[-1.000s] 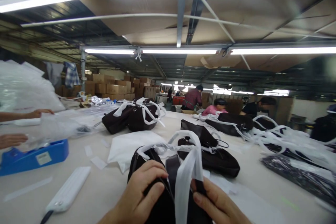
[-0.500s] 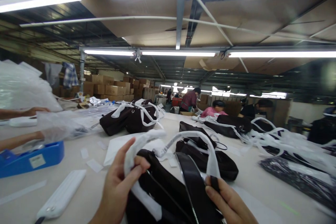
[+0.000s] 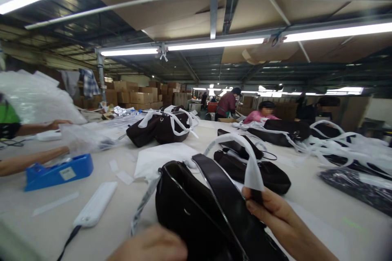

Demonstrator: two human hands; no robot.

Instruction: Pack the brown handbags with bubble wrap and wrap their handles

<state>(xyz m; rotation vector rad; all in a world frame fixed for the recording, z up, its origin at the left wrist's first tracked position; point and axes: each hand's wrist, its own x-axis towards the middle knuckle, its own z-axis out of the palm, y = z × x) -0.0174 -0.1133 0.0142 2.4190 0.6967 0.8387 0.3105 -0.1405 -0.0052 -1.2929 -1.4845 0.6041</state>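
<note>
A dark handbag (image 3: 190,212) lies before me with its zipped top open. Its handle (image 3: 235,138) arches up, wrapped in white tissue paper. Low on the right end of that handle, my right hand (image 3: 281,216) is closed, thumb and fingers pinching the dark part just below the wrapping. My left hand (image 3: 150,246) is at the bottom edge, in front of the bag, smeared by motion, so its fingers cannot be made out. Left of the bag, a wrapped length of strap (image 3: 144,204) hangs down towards that hand. A wide dark band with a zip edge (image 3: 220,187) crosses the bag's top.
To the left are a white power strip (image 3: 96,204), a blue tape dispenser (image 3: 61,171) and a co-worker's arms (image 3: 36,159) at plastic bags. More dark bags (image 3: 165,128) with white-wrapped straps stand further back and to the right. White paper (image 3: 162,157) lies behind my bag.
My left hand has let go of the wrapped handle and dropped to the bottom edge. The bag's opening shows more. My right hand keeps its grip; the view has shifted.
</note>
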